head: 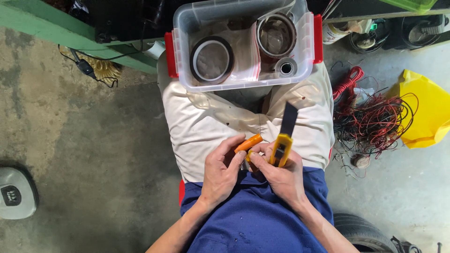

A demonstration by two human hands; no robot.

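The left hand [222,171] pinches a short orange plastic piece [248,143] between thumb and forefinger, its long axis slanting up and away from the body. Just beside it, the right hand [279,175] is clamped around a yellow utility knife with a black blade [282,140]. Both hover over the lap, below the clear plastic box with red latches [187,79] resting on the knees; bare concrete floor [93,140] around.

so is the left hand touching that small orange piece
Touching: the head view shows the left hand's thumb and fingertips pressed on the orange piece.
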